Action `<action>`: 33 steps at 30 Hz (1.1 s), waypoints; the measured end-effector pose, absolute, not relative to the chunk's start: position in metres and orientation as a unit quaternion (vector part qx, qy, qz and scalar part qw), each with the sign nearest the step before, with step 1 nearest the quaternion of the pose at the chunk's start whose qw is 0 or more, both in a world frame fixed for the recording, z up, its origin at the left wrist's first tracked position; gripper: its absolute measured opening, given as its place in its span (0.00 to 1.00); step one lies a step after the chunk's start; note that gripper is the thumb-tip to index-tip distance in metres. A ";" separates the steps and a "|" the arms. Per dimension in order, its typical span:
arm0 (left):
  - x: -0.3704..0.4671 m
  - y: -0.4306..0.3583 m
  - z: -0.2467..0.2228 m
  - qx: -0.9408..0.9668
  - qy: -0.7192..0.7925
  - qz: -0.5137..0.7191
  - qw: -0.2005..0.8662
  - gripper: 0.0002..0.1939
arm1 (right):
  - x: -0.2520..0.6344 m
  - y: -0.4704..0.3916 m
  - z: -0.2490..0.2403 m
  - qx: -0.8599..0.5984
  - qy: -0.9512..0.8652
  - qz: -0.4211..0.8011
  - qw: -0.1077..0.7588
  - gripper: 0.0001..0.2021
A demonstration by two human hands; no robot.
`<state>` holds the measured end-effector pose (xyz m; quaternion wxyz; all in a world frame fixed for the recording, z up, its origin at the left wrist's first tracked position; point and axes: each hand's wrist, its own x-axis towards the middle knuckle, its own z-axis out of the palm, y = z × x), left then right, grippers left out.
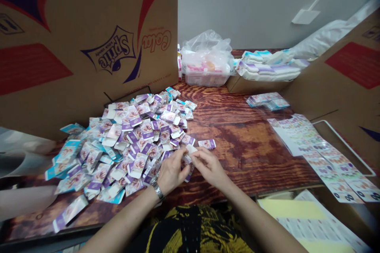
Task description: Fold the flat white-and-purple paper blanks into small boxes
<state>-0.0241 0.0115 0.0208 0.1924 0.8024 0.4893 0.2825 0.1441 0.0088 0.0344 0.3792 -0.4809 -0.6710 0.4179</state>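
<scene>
A small printed carton (190,149) with a white flap is pinched between my two hands, and most of it is hidden by my fingers. My left hand (172,170), with a metal watch on the wrist, grips it from the left. The fingers of my right hand (210,165) are closed at its white end. A large heap of small purple and blue cartons (138,164) spreads to the left, some with end flaps raised. One purple carton (207,144) lies apart, just beyond my right hand.
A big cardboard box (124,16) stands behind the heap. At the back sit a plastic tub under a clear bag (206,73) and a low box of flat packs (267,73). Printed sheets (323,158) lie on the right beside another cardboard box (353,87).
</scene>
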 end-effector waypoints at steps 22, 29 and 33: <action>-0.035 0.037 0.042 0.818 0.515 0.255 0.033 0.36 | 0.145 0.013 0.035 -0.500 -0.677 0.389 0.375 0.17; -0.067 0.077 0.102 0.737 0.560 0.337 -0.172 0.42 | 0.160 0.028 -0.010 -0.585 -0.716 0.314 0.217 0.20; -0.046 0.040 0.070 0.793 0.500 0.337 -0.085 0.35 | 0.154 0.023 -0.029 -0.610 -0.722 0.286 0.160 0.21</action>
